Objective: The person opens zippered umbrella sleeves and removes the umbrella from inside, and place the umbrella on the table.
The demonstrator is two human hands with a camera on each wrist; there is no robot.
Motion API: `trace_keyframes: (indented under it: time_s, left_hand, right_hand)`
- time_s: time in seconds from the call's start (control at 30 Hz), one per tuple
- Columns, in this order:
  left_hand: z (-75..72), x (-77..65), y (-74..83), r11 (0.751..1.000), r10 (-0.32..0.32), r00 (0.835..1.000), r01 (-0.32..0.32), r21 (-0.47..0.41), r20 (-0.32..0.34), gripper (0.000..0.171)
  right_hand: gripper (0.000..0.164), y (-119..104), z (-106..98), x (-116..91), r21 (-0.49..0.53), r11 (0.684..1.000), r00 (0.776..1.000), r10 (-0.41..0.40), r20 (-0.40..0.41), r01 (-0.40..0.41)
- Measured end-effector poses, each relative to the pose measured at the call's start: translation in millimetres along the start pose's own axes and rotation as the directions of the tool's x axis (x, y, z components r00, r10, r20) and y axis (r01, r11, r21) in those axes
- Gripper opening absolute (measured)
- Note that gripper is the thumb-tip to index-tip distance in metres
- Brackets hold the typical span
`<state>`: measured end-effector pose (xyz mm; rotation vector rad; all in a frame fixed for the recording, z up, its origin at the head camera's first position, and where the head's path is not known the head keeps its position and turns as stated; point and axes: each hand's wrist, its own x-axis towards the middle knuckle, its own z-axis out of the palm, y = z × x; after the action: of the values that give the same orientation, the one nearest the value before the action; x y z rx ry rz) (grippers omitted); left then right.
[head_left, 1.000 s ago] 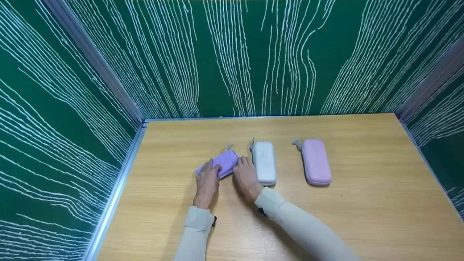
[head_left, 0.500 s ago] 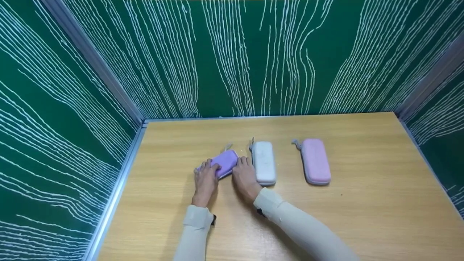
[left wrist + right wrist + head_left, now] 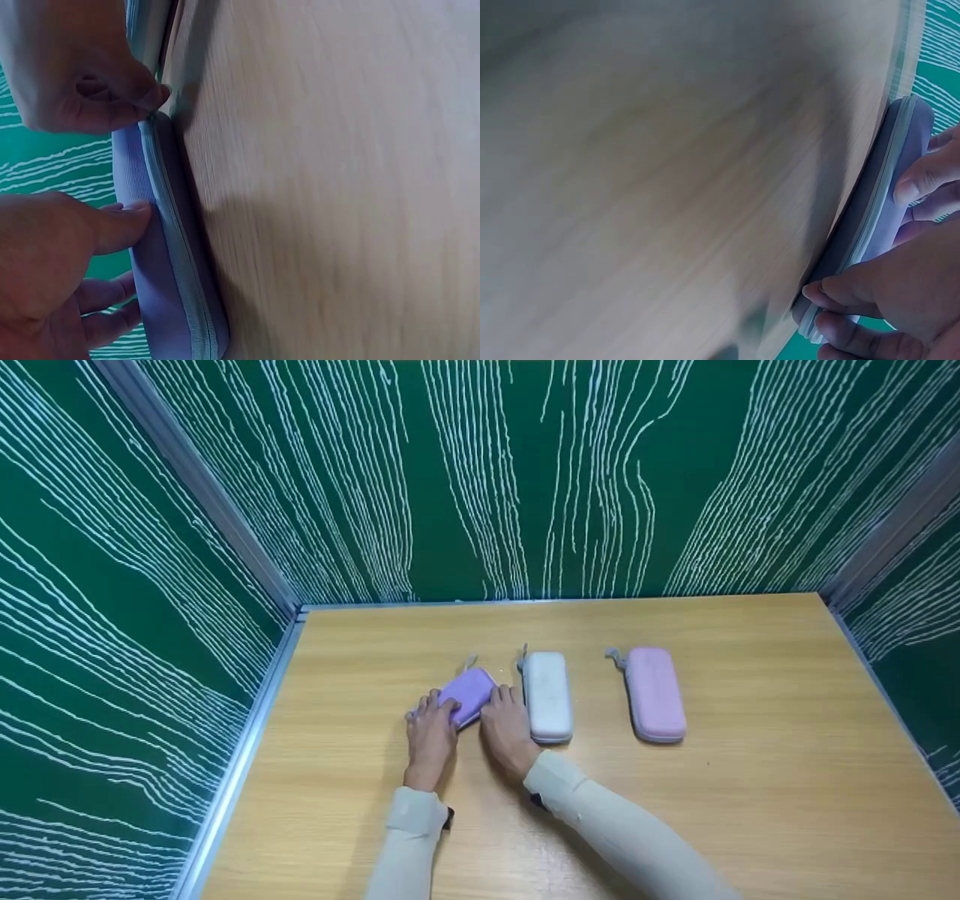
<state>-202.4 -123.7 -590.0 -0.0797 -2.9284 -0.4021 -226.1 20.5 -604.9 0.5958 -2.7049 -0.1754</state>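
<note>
A purple zip case (image 3: 469, 691) lies slanted on the table, its zipper (image 3: 176, 225) running along the near side and looking closed where it shows. My left hand (image 3: 431, 742) grips the case's left part, thumb on the near side and fingers over the top. At the right end, my right hand (image 3: 508, 727) pinches the zipper with thumb and forefinger; in the left wrist view the fingertips hide the pull itself. A white zip case (image 3: 548, 697) stands close beside my right hand. Farther right lies a pink zip case (image 3: 655, 694).
The cases lie on a wooden table (image 3: 750, 810). Green walls (image 3: 465, 510) with white wavy lines rise behind it and at both sides. Grey metal edging (image 3: 247, 750) borders the left side. A grey strap loop (image 3: 471, 661) sticks out behind the purple case.
Both hands stay at the purple case. The left hand and the case shift very slightly; the white and pink cases keep their places.
</note>
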Motion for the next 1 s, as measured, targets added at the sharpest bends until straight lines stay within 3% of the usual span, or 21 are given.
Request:
trace_keyframes:
  time_s: [0.2, 0.57, 0.9, 1.0]
  left_hand:
    - [2.5, -4.7, 6.1, 1.000, -0.012, 0.999, 0.012, -0.002, -0.046, 0.032]
    - [6.5, -8.2, 10.2, 0.999, -0.032, 0.995, 0.033, 0.006, -0.094, 0.029]
    - [10.6, -10.3, 15.3, 0.998, -0.044, 0.993, 0.049, 0.039, -0.106, 0.027]
    - [11.9, -9.1, 17.1, 0.997, -0.059, 0.993, 0.064, 0.045, -0.099, 0.027]
  right_hand:
    - [0.016, -2, 5, 0, 0.032, 0.999, 0.997, 0.016, -0.074, -0.014]
    - [0.014, -6, 9, -1, 0.046, 0.999, 0.994, 0.010, -0.113, -0.005]
    - [0.015, -8, 3, -5, 0.080, 0.996, 0.999, -0.031, -0.027, 0.033]
    - [0.014, -9, 2, -6, 0.094, 0.995, 0.999, -0.034, -0.043, 0.038]
